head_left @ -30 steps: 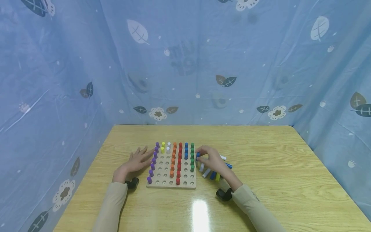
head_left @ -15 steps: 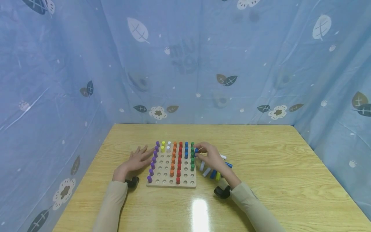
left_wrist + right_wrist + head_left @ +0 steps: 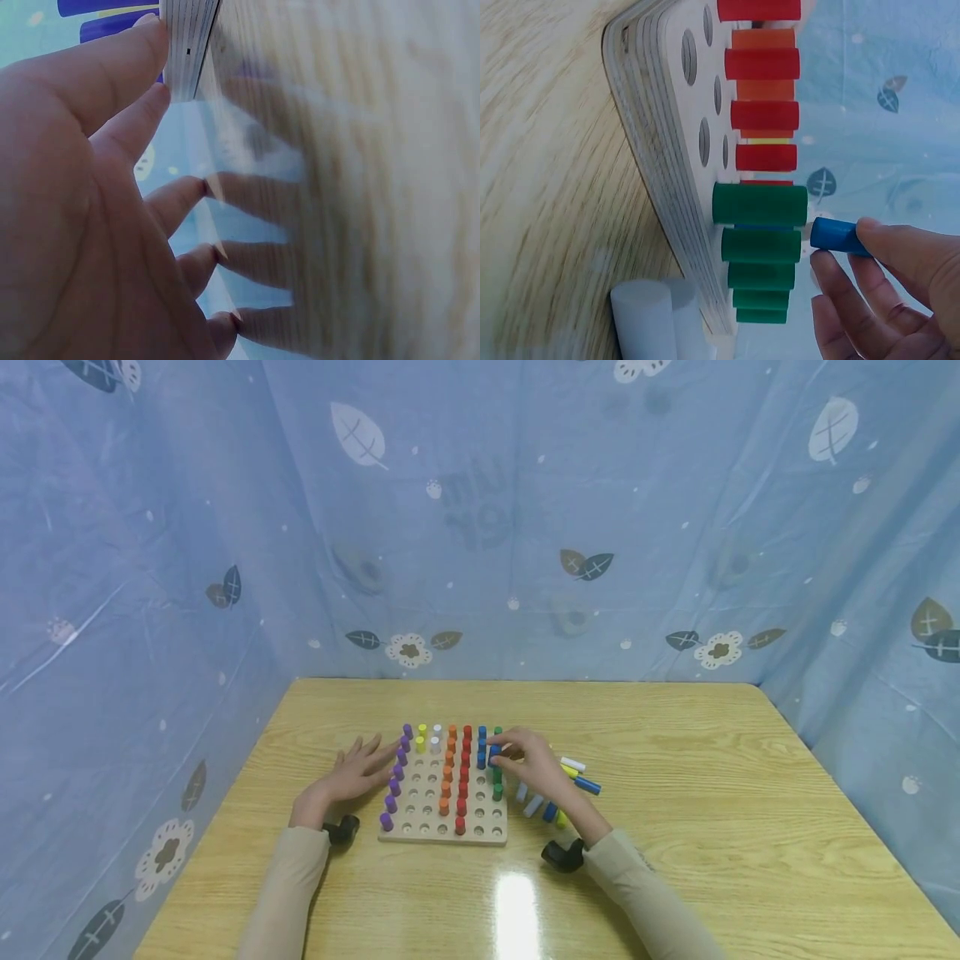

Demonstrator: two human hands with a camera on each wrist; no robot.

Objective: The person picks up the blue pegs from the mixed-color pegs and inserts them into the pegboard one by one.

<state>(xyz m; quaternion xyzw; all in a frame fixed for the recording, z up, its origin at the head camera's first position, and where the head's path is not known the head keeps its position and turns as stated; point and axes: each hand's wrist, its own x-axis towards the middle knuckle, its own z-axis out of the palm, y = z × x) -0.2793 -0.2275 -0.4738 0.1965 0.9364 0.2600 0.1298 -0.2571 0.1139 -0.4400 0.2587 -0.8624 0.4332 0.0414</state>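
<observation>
A wooden pegboard (image 3: 442, 835) stands on the table with columns of purple, yellow, white, orange, red, blue and green pegs upright in its holes. My right hand (image 3: 534, 768) pinches a blue peg (image 3: 840, 235) between thumb and fingers, above the green pegs (image 3: 761, 244) at the board's right side. Three blue pegs stand in the blue column, with bare holes nearer the front. My left hand (image 3: 354, 775) is spread flat beside the board's left edge. In the left wrist view, its thumb and index finger touch the board's side (image 3: 186, 49).
Right of the board lie several loose pegs, among them a white peg (image 3: 573, 765), a blue peg (image 3: 588, 786) and a grey-white peg (image 3: 533, 806). Some are partly hidden under my right forearm. A patterned blue curtain (image 3: 510, 527) surrounds the table (image 3: 712, 793).
My right hand has carried the blue peg leftward from beside the board to over its green column, toward the blue column. My left hand has stayed in place.
</observation>
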